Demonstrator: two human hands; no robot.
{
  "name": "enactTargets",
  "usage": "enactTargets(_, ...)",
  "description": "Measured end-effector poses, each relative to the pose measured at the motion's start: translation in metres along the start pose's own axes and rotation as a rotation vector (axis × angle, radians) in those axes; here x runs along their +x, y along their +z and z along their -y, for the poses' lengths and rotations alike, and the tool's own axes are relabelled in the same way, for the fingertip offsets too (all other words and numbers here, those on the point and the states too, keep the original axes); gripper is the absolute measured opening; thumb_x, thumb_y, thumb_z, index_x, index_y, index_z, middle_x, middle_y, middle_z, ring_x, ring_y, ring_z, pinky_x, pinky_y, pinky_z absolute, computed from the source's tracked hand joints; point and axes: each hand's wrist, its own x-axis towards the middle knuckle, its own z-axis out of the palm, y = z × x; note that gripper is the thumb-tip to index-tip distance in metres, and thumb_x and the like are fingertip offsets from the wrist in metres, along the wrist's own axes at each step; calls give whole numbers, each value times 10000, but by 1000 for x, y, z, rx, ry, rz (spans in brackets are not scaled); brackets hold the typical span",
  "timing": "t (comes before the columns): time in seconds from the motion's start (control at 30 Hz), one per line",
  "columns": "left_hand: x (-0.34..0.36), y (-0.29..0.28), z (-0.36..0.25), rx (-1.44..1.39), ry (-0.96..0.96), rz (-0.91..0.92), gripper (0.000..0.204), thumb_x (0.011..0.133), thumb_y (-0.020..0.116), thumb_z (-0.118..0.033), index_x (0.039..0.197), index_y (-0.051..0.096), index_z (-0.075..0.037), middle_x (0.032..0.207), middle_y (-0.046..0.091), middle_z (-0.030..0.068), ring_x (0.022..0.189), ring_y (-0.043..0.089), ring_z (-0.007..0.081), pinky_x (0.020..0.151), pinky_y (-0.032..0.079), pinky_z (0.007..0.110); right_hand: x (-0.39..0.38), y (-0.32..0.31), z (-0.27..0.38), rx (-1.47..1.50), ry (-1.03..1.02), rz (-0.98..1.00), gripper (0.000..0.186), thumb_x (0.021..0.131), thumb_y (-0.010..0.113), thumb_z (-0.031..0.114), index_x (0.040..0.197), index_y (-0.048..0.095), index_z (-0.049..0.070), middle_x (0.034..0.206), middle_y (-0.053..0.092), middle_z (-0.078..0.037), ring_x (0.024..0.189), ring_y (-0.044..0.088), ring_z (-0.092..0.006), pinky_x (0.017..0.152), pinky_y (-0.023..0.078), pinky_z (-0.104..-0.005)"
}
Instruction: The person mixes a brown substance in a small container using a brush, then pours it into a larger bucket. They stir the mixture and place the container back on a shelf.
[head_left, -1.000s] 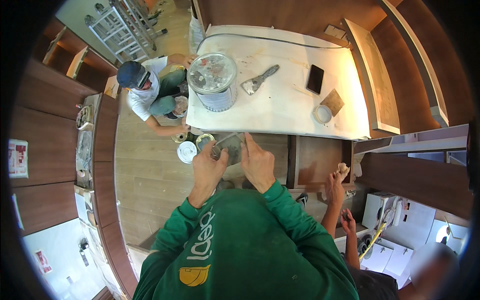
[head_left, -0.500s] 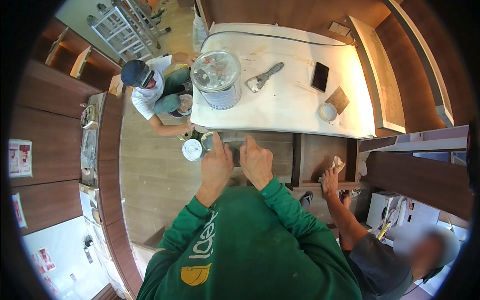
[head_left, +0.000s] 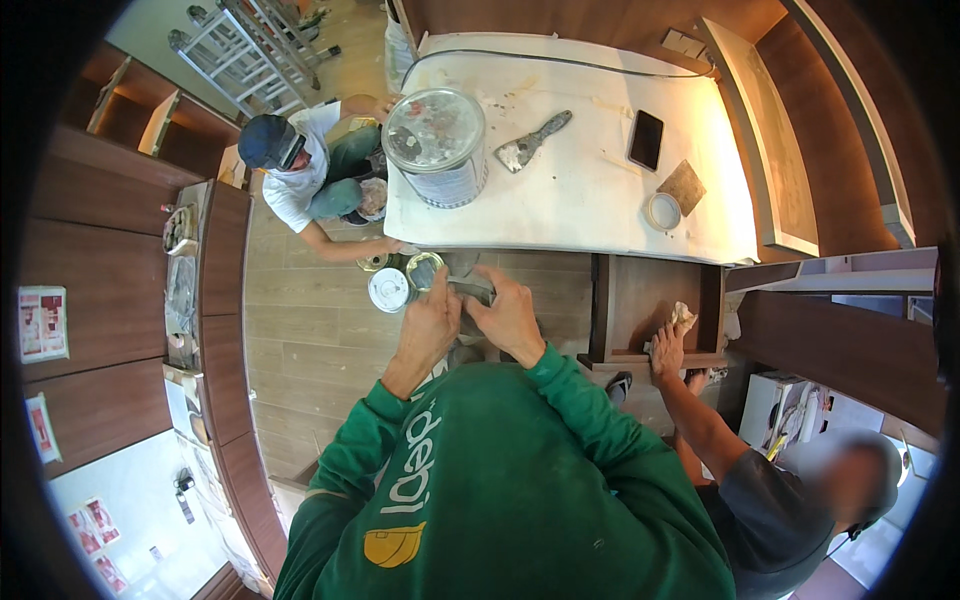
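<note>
My left hand (head_left: 430, 335) and my right hand (head_left: 508, 317) are close together in front of my chest, before the table's near edge. Their fingers are bent inward, with the index fingers pointing forward. Between them is a small flat dark grey piece (head_left: 471, 293), partly hidden by the fingers; its kind is unclear. Just beyond my left hand stands an open can (head_left: 425, 266), with a white-lidded can (head_left: 389, 290) to its left. A large paint can (head_left: 437, 160) and a putty knife (head_left: 533, 142) rest on the white-covered table (head_left: 580, 215).
A phone (head_left: 646, 139), a roll of tape (head_left: 663, 211) and a brown square sheet (head_left: 682, 187) lie on the table. At left, a crouching person (head_left: 320, 170) reaches toward the cans. A co-worker's hand (head_left: 667, 350) holds a crumpled cloth (head_left: 683, 318) at an open drawer (head_left: 640, 290).
My hands have closed in around the grey piece, the right one shifting left and bending its fingers. The view has shifted slightly. The co-worker's hand stays at the drawer.
</note>
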Motion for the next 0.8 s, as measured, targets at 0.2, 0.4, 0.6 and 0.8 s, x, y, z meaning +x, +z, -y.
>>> enactTargets(0.2,-3,4,9,14,8,-104,427,926,576,-121,1297,472,64,636,606,236,559,626,407,472,484,471,-1,2,6,-22,24,-9,608,754,783,248,1259,565,-11,884,699,-235,735,697,-321,688,550,-402)
enactTargets(0.4,3,-13,11,67,-170,-124,380,935,561,-123,1264,493,55,596,593,222,528,616,414,440,474,465,-17,-12,8,-29,3,-130,580,769,811,252,1209,553,-25,936,716,-192,728,721,-262,658,568,-367)
enactTargets(0.6,1,-29,-24,-68,-225,20,516,893,631,-185,1310,462,67,875,630,296,792,646,441,640,512,510,-16,3,5,-178,-108,-213,274,817,726,183,1020,661,11,801,698,-197,679,695,-342,617,548,-408)
enactTargets(0.8,-4,-55,-40,-48,157,88,854,667,821,-198,1382,421,42,1332,501,266,1216,500,424,1020,403,495,-16,-11,11,-336,-146,-172,197,862,625,193,956,680,29,775,673,-217,694,655,-414,620,526,-477)
